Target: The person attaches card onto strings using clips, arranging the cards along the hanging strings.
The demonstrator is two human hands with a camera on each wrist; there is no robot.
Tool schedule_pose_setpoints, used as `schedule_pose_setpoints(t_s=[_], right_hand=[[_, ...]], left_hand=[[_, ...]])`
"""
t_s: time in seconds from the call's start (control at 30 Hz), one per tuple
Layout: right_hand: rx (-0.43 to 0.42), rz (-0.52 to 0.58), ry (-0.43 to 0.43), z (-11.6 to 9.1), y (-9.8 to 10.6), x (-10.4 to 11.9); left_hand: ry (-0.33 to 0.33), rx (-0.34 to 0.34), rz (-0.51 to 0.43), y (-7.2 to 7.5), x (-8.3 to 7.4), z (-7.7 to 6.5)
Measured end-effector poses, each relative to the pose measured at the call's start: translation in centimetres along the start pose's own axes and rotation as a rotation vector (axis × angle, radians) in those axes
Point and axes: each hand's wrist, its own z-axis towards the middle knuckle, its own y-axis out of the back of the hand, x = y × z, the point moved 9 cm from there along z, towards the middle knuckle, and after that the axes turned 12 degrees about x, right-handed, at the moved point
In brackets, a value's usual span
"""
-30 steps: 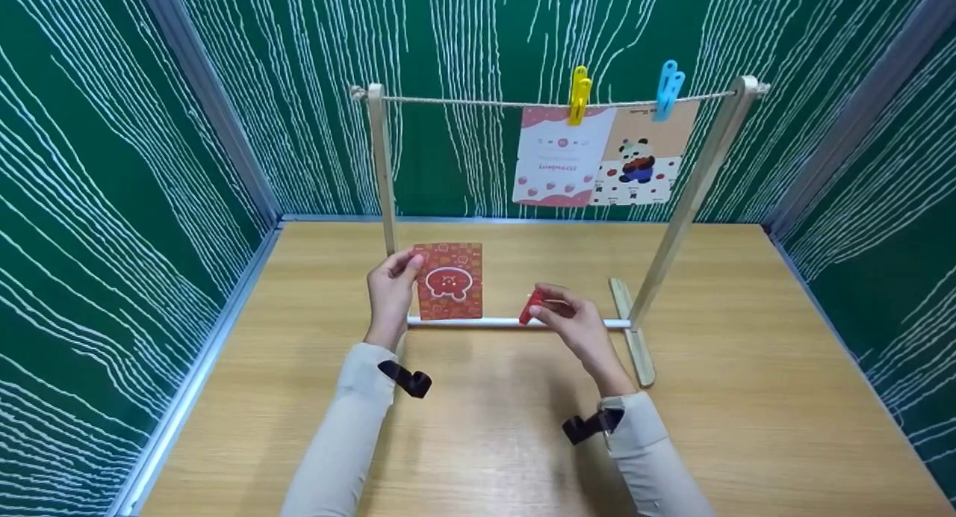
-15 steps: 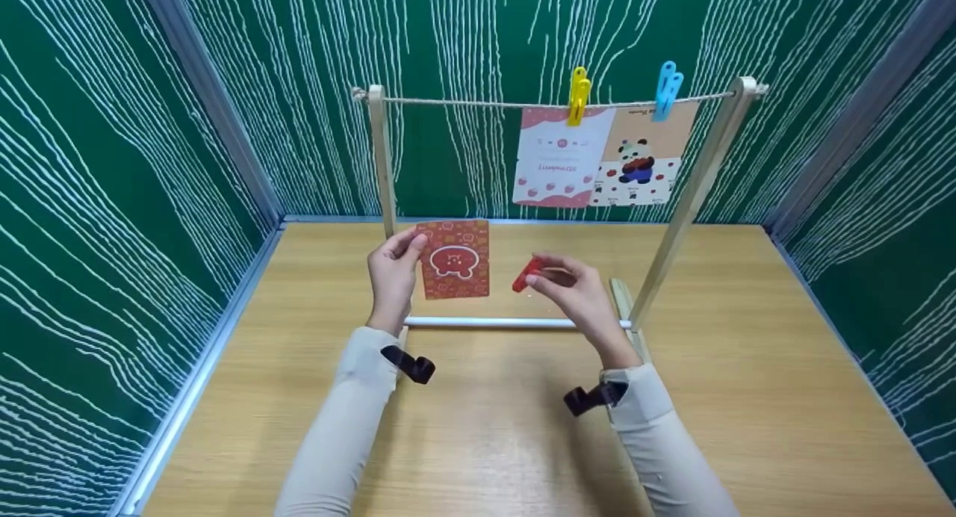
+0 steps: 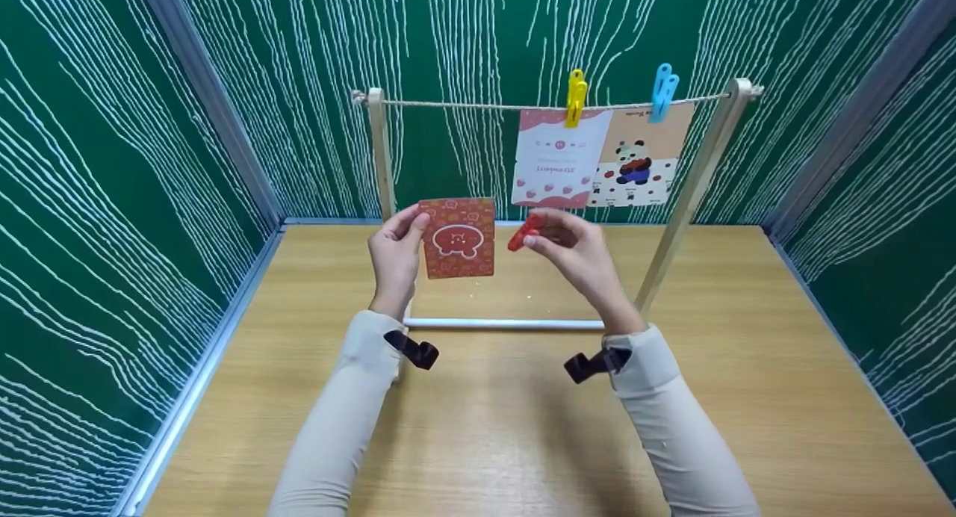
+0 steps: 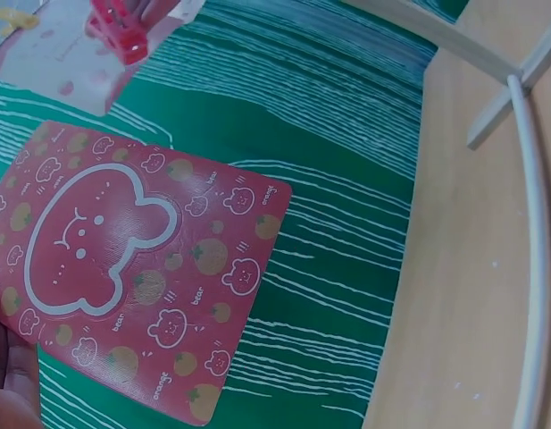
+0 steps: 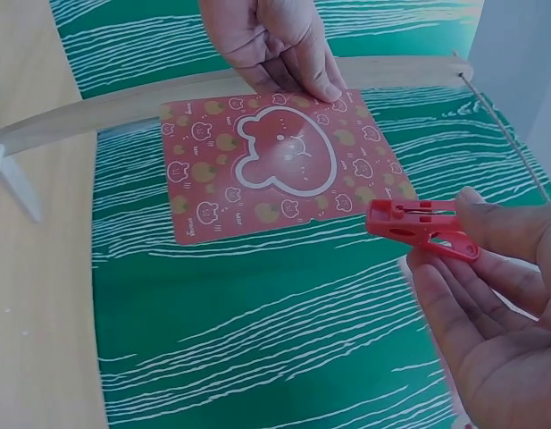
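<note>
My left hand [image 3: 396, 259] pinches a red card [image 3: 459, 239] by its upper left edge, thumb in front. The card carries a white-outlined bear head, upside down in the head view, among small bears and oranges. To its right, my right hand [image 3: 579, 255] pinches a red plastic clothespin [image 5: 422, 223] between thumb and fingers. A small gap separates the clothespin from the card in the head view. Both are held above the table, below the rope [image 3: 455, 104]. From that rope hang a pink-and-white strawberry card [image 3: 556, 162] under a yellow clothespin [image 3: 575, 98] and a panda card [image 3: 638, 166] under a blue clothespin [image 3: 663, 93].
Two wooden posts, a left post [image 3: 381, 158] and a right post [image 3: 694, 196], carry the rope. A white bar [image 3: 493, 323] joins them low down, over the wooden table [image 3: 478, 427]. Green walls [image 3: 463, 39] with white streaks stand around the table.
Both hands have risen toward the rope, carrying the red card and the red clothespin. The gap between card and clothespin has narrowed. The hanging cards have stayed in place.
</note>
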Motion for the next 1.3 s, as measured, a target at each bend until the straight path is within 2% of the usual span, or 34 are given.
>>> schedule_pose_setpoints(t_s=[0.17,0.37,0.63,0.77,0.93,1.13,1.3], right_hand=[[-0.032,-0.02,0.064,0.7,0.7,1.9],[-0.079,-0.039,0.088,1.5,1.4,3.5],[-0.089,-0.025,0.167,2.5,1.6,5.8],[-0.098,-0.069,0.181,2.9,1.6,6.8],[-0.127,-0.118,0.216,3.4,1.7,8.4],[-0.181,-0.117,0.286,3.9,2.0,10.3],[-0.228,-0.105,0.35,4.0,2.4,11.6]], left_hand=[[-0.049,0.005,0.012,-0.5,-1.6,0.3],[-0.123,-0.016,0.03,-0.9,-3.6,0.9],[-0.143,-0.003,-0.035,-1.6,-5.4,1.4],[-0.144,0.009,-0.044,-1.9,-6.1,1.6],[-0.152,0.025,-0.047,-2.2,-7.1,1.9],[-0.153,0.044,-0.053,-2.7,-7.8,2.3],[-0.179,0.042,-0.014,-3.0,-8.8,2.5]])
